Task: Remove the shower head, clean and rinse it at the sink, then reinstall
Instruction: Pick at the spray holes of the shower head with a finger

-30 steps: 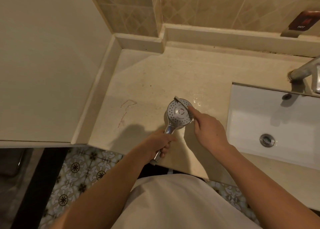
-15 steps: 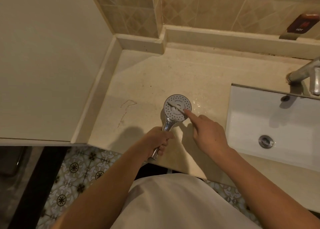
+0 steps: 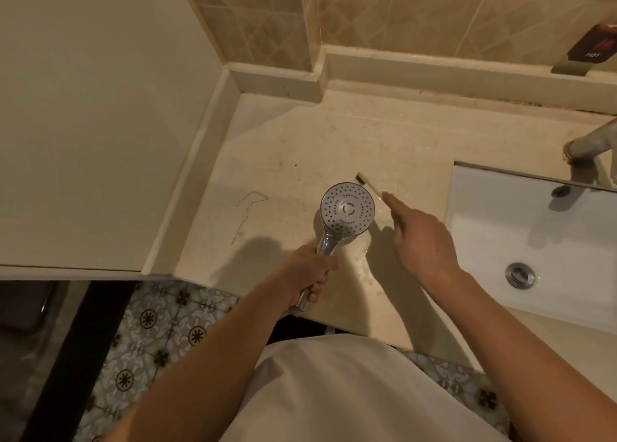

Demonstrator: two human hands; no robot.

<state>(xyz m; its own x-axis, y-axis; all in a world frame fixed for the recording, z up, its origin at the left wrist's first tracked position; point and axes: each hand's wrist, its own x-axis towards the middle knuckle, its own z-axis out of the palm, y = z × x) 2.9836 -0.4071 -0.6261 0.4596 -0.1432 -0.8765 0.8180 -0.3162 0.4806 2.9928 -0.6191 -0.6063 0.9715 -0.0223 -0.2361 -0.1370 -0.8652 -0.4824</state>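
Both hands are busy: my left hand [image 3: 309,273] grips the shower head [image 3: 347,212] by its handle, face up over the counter [image 3: 300,141]. My right hand [image 3: 422,241], fingers pinching a toothbrush [image 3: 369,186], has just lifted the bristles off the face to its upper right. I judge the scrubbing pauses between strokes; rinsing at the sink [image 3: 500,228] waits.

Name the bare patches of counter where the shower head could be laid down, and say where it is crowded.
Bare counter lies between the back ledge and the shower head, and leftward to the side upstand. It is crowded by the sink, where the right hand holds the toothbrush. The left hand grips the handle at the front edge.
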